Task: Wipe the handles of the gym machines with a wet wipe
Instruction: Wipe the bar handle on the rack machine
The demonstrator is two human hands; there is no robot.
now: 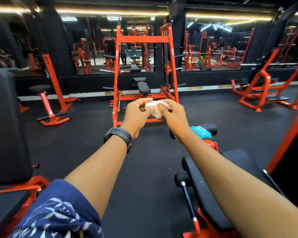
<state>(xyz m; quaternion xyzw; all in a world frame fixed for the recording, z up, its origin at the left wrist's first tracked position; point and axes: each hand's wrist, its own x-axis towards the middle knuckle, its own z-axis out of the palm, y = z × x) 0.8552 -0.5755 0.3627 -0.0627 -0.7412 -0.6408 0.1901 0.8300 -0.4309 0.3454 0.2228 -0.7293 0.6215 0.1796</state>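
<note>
A crumpled white wet wipe (154, 109) is held out in front of me between both hands, above the black floor. My left hand (138, 114), with a black watch on its wrist, pinches the wipe's left side. My right hand (172, 115) grips its right side, fingers curled over it. A teal wipe packet (202, 132) lies on a black pad of the red machine just below my right forearm. No machine handle is touching the wipe.
A tall red rack with an incline bench (145, 66) stands straight ahead. A black padded seat back (5, 126) rises at my left, a padded bench (212, 191) lies under my right arm. More red machines (265, 90) line the mirrored wall. The floor is black rubber.
</note>
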